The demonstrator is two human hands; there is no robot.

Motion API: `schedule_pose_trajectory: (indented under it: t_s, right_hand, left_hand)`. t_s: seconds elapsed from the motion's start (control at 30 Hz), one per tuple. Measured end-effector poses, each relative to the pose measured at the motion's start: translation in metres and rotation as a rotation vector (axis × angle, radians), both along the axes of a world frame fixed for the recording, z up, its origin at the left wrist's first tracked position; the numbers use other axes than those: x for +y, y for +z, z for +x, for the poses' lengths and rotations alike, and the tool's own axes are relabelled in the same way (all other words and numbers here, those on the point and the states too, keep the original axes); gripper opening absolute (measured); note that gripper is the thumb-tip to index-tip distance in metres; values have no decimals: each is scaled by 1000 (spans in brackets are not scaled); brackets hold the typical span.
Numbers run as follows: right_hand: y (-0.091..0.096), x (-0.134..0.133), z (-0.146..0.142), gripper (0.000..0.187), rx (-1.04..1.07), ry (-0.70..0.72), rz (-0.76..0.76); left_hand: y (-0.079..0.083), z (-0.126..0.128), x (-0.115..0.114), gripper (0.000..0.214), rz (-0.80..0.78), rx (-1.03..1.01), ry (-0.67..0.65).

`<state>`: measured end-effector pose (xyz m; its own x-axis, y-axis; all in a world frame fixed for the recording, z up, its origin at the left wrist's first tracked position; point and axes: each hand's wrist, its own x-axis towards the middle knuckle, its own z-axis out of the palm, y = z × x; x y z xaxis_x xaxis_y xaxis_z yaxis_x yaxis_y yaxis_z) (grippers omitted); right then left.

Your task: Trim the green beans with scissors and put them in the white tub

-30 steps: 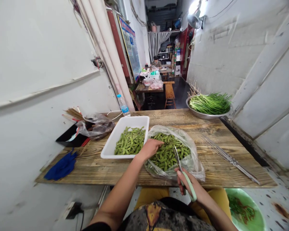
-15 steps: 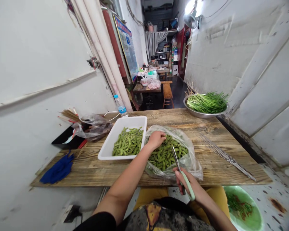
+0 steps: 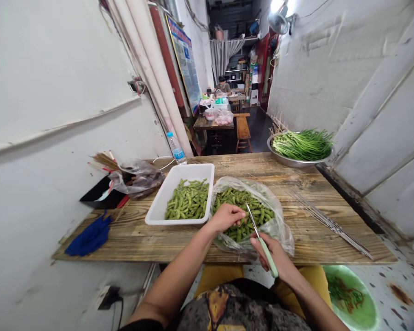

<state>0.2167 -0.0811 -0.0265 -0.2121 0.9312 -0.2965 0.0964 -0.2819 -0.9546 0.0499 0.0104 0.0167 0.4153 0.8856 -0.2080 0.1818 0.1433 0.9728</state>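
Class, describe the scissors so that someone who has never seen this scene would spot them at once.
Start at the wooden table and find the clear plastic bag of green pods, just right of the white tray. Over the bag's near side, the person's right hand holds the scissors. Their pale green handle sets them apart from the bare metal rods farther right.

Left fingers [image 3: 238, 214]: grip too small to tell. Green basin [image 3: 368, 301]: partly hidden by tabletop [image 3: 310, 186].
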Motion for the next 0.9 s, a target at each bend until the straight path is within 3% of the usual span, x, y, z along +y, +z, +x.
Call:
schedule_pose_trajectory:
  t_s: [0.23, 0.4, 0.57, 0.9]
  right_hand:
    - [-4, -3, -1, 43, 60, -1, -10]
    - [4, -8, -8, 46, 202, -6, -96]
    - [13, -7, -11, 47, 211, -22, -94]
    - [12, -5, -15, 42, 170, -33, -86]
  left_hand:
    - [-14, 1, 0, 17, -331, -343, 214]
    - [-13, 8, -7, 10, -319, -576, 409]
    - [-8, 18, -20, 14, -311, -580, 449]
    - [-7, 24, -31, 22, -250, -517, 474]
